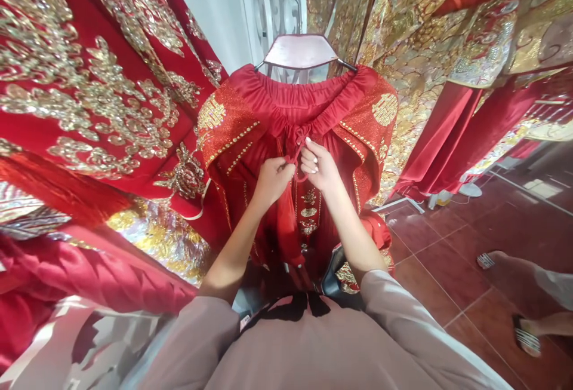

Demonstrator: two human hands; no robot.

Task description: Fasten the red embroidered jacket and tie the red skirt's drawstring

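Note:
A red skirt (250, 133) with gold embroidery hangs from a pale hanger (301, 51) straight ahead, its gathered waistband stretched across the hanger. A thin red drawstring (293, 139) hangs at the waistband's middle. My left hand (273, 178) pinches one end of the drawstring. My right hand (317, 164) grips the other end, close beside the left. Both hands are held up against the front of the skirt.
Red and gold embroidered garments (89, 91) hang close on the left, and more of these garments (430, 37) hang on the right. A white door with a scrolled grille (273, 2) stands behind. Another person's feet in sandals (523, 333) rest on the red tile floor (447, 258) at right.

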